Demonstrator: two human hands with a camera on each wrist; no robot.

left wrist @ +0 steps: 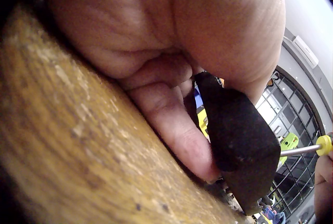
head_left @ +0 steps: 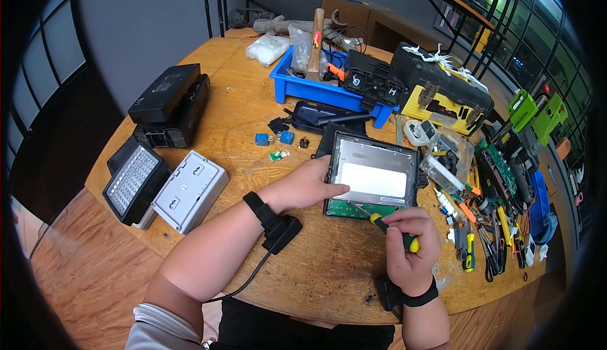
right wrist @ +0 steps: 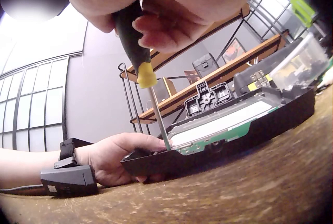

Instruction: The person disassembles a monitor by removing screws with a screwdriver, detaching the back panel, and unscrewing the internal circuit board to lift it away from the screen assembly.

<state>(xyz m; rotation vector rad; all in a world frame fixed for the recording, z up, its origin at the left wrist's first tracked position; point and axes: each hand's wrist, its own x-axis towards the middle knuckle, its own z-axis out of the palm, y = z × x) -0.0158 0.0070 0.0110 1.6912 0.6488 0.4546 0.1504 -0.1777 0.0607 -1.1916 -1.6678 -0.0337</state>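
A black device housing (head_left: 414, 160) lies open on the table, showing a silver panel (head_left: 367, 154) and a green circuit board (head_left: 344, 208) along its near edge. My left hand (head_left: 306, 182) grips the housing's left side, thumb over the rim and fingers curled beneath, as the left wrist view shows. My right hand (head_left: 414, 242) holds a screwdriver (right wrist: 136, 47) with a dark green and yellow handle. In the right wrist view its metal shaft (right wrist: 158, 112) points down, with the tip at the board's corner close to my left thumb.
Grey and black boxed devices (head_left: 190, 192) stand on the left. Behind the housing are a blue tray (head_left: 303, 91) with a hammer (head_left: 316, 40) and a black and yellow toolbox (head_left: 442, 94). Small blue parts (head_left: 286, 137) lie mid-table. Pliers, screwdrivers (head_left: 469, 252) and other tools crowd the right.
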